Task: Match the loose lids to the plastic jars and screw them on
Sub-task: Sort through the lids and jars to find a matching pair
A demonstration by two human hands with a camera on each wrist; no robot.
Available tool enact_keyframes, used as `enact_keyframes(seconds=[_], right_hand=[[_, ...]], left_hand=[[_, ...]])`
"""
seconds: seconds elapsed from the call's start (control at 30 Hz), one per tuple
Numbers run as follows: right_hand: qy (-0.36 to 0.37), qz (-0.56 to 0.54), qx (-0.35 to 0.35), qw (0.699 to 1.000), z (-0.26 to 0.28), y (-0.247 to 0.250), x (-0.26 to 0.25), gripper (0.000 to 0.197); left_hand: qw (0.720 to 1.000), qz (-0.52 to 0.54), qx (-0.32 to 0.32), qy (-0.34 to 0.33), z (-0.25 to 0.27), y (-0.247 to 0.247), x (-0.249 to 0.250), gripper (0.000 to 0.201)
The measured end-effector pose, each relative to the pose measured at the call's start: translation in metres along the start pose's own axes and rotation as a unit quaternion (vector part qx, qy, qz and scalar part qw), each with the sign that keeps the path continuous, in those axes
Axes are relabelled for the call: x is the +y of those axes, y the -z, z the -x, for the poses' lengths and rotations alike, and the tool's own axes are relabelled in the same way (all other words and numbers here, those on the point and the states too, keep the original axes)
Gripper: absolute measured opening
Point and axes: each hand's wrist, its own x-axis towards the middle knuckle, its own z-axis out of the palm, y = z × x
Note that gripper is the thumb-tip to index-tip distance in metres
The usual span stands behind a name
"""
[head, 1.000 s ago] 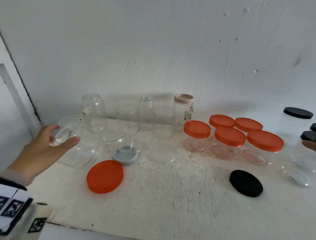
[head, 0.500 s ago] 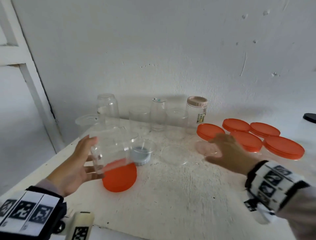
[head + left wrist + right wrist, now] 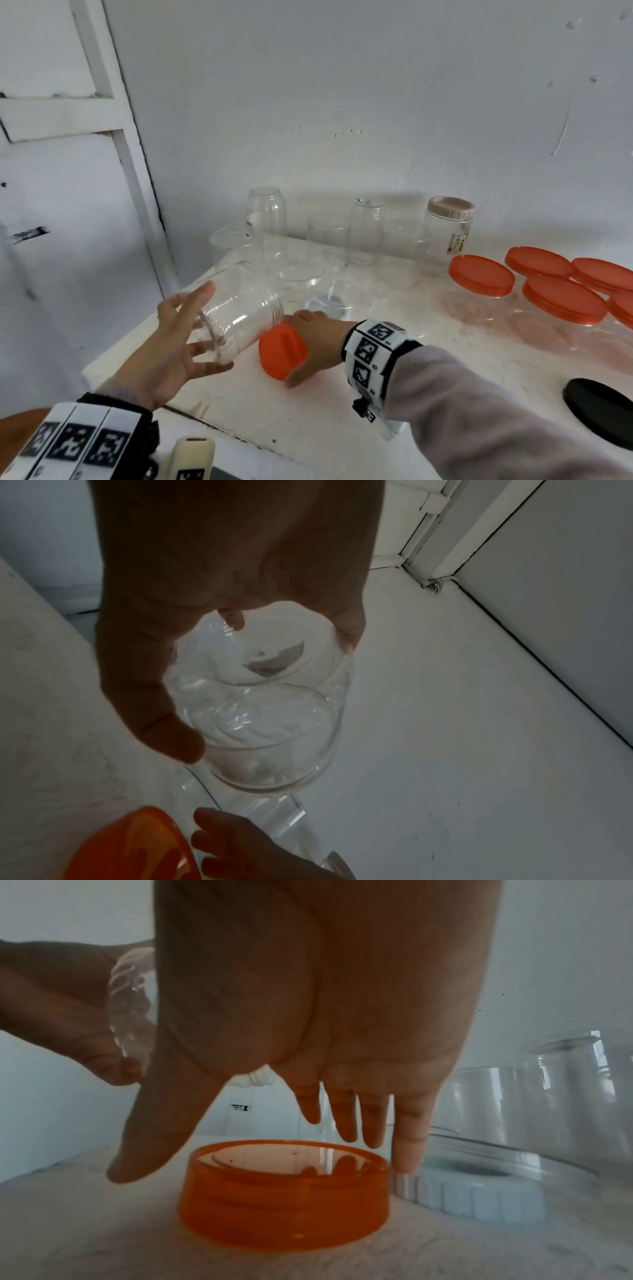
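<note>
My left hand [image 3: 212,329] holds a clear lidless plastic jar [image 3: 239,308] by its base, lifted off the table and tilted with its threaded mouth toward the right. In the left wrist view, thumb and fingers curl round the jar's bottom [image 3: 267,710]. A loose orange lid [image 3: 281,349] lies flat on the white table [image 3: 342,411] just below the jar's mouth. My right hand [image 3: 308,339] hovers over this lid [image 3: 284,1191] with fingers straight and spread. The thumb stands left of it and the fingers behind it, and I see no grip.
A white ribbed lid [image 3: 472,1196] sits right behind the orange lid. Several clear lidless jars and a beige-lidded jar [image 3: 448,229] line the wall. Orange-lidded jars [image 3: 483,279] crowd the right. A black lid [image 3: 603,411] lies at front right. The table's edge [image 3: 113,356] is close on the left.
My left hand has lifted the clear jar off the table and tilted it. My right hand has come in from the right and now hovers over the orange lid.
</note>
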Motion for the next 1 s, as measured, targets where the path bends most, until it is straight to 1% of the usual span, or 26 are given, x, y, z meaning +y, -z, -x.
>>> enact_keyframes(seconds=[0.13,0.23,0.37,0.4,0.47,0.5,0.53,0.6,0.63,0.7,0.73,0.77,0.87,0.9,1.0], right_hand=[[-0.023,0.027,0.0,0.999,-0.009,-0.005,-0.008,0.112],[-0.034,0.025,-0.001,0.999,-0.008,-0.004,-0.009,0.115],[-0.041,-0.022,0.011,0.999,0.011,0.003,0.005,0.116],[-0.048,-0.033,0.015,0.998,0.018,0.006,0.013,0.116],[-0.071,-0.056,0.029,0.995,0.037,0.013,0.032,0.116],[-0.087,-0.067,0.04,0.993,0.048,0.016,0.043,0.115],[-0.102,-0.076,0.05,0.991,0.058,0.02,0.053,0.115],[-0.137,-0.095,0.07,0.983,0.08,0.027,0.076,0.116],[-0.155,-0.104,0.079,0.979,0.09,0.03,0.086,0.117],[-0.189,-0.125,0.092,0.97,0.112,0.035,0.104,0.118],[-0.202,-0.136,0.098,0.965,0.122,0.036,0.111,0.118],[-0.213,-0.147,0.105,0.96,0.131,0.037,0.118,0.117],[-0.227,-0.182,0.128,0.948,0.153,0.039,0.13,0.113],[-0.231,-0.188,0.133,0.945,0.159,0.039,0.133,0.113],[-0.244,-0.195,0.151,0.938,0.175,0.037,0.139,0.115]], left_hand=[[0.999,0.036,0.022,0.004,0.001,0.011,0.001,0.065],[0.999,0.046,0.014,0.016,-0.002,0.014,0.0,0.067],[1.0,0.014,0.019,0.02,-0.006,0.003,0.001,0.038],[1.0,-0.003,0.019,0.013,-0.007,-0.002,0.001,0.035],[1.0,-0.024,-0.002,0.001,-0.007,-0.014,0.001,0.033],[0.999,-0.031,-0.024,0.004,-0.007,-0.022,0.001,0.037],[0.998,-0.041,-0.045,0.012,-0.006,-0.029,0.0,0.049],[0.993,-0.075,-0.079,0.036,-0.007,-0.046,-0.002,0.081],[0.99,-0.095,-0.094,0.044,-0.007,-0.055,-0.003,0.093],[0.981,-0.138,-0.128,0.049,-0.006,-0.077,-0.004,0.108],[0.975,-0.16,-0.145,0.047,-0.005,-0.088,-0.005,0.109],[0.97,-0.179,-0.16,0.044,-0.005,-0.1,-0.007,0.105],[0.957,-0.23,-0.172,0.023,-0.006,-0.132,-0.017,0.081],[0.949,-0.263,-0.174,0.008,-0.007,-0.14,-0.02,0.078],[0.918,-0.352,-0.184,-0.03,-0.008,-0.162,-0.031,0.088]])
